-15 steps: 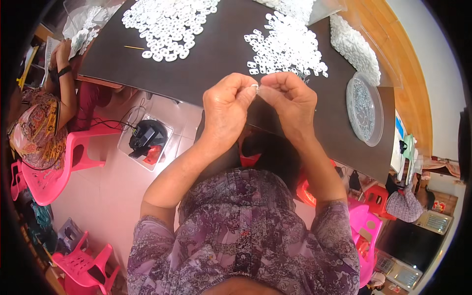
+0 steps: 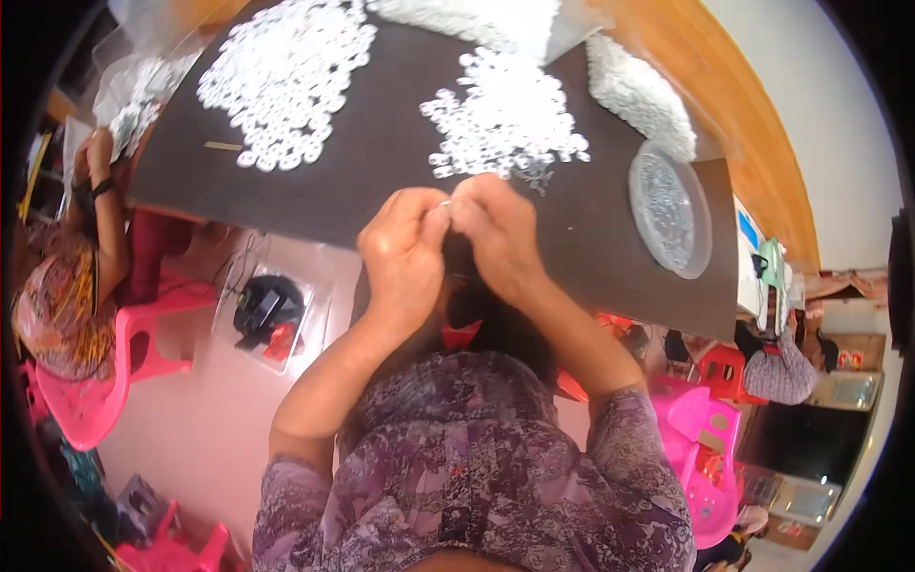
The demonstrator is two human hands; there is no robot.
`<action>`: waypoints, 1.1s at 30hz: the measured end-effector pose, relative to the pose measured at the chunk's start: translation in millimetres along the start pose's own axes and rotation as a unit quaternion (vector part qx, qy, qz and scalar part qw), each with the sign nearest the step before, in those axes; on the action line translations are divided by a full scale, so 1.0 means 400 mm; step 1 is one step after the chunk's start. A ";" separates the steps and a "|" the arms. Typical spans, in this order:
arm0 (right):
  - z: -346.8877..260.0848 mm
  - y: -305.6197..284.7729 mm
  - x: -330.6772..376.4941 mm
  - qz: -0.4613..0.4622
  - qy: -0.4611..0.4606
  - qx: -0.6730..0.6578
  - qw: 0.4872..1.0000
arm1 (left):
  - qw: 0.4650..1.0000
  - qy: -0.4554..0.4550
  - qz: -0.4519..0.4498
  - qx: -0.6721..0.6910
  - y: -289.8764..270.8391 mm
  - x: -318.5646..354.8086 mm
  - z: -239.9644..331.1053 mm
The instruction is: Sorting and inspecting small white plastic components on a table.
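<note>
My left hand (image 2: 400, 250) and my right hand (image 2: 502, 234) meet above the near edge of a dark table (image 2: 381, 133). Thumb and forefinger of the left hand are pinched on a small white plastic piece (image 2: 445, 203), mostly hidden by the fingers. Right-hand fingers are curled and pressed against the same spot; whether they hold a part of their own is hidden. Just beyond the hands lies a pile of small white plastic pieces (image 2: 505, 114), with a few small grey bits (image 2: 536, 178) at its near edge.
Another pile of white oval pieces (image 2: 286, 86) spreads at the left, by a thin yellowish stick (image 2: 223, 146). At right stand a bag of white pieces (image 2: 640, 91) and a round clear dish (image 2: 705, 238) of small silvery parts. A person (image 2: 71, 296) sits at far left.
My hands have drawn tighter together, and the right fingers now close over the white piece. The whole view has shifted, with the table things appearing farther left and mostly lower.
</note>
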State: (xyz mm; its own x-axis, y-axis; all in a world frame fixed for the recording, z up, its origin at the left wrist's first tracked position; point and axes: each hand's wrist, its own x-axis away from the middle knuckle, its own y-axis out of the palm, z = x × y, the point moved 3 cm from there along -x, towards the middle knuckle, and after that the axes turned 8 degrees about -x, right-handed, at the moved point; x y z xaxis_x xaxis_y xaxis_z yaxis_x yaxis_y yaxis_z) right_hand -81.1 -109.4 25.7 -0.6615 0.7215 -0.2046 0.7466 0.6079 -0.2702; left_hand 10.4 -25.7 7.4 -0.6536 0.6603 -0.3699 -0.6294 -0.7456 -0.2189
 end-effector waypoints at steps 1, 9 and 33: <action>-0.004 0.004 0.002 0.002 0.004 -0.005 1.000 | 0.999 -0.037 0.005 0.031 -0.003 0.001 0.003; 0.009 -0.084 -0.026 0.040 0.008 0.015 0.999 | 0.959 -0.147 -0.031 0.242 0.018 -0.007 -0.014; 0.117 -0.326 -0.178 0.035 -0.042 0.367 0.929 | 0.966 -0.139 -0.049 0.212 0.038 -0.009 -0.022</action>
State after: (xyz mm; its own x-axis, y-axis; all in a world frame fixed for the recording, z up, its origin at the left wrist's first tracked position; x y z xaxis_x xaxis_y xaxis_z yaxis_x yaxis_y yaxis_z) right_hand -134.5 -255.4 31.5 -0.6384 0.7045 -0.3100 0.5600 0.1489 -0.8150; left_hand 6.9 -40.1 -2.7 -0.6321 0.7688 -0.0968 -0.7714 -0.6127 0.1716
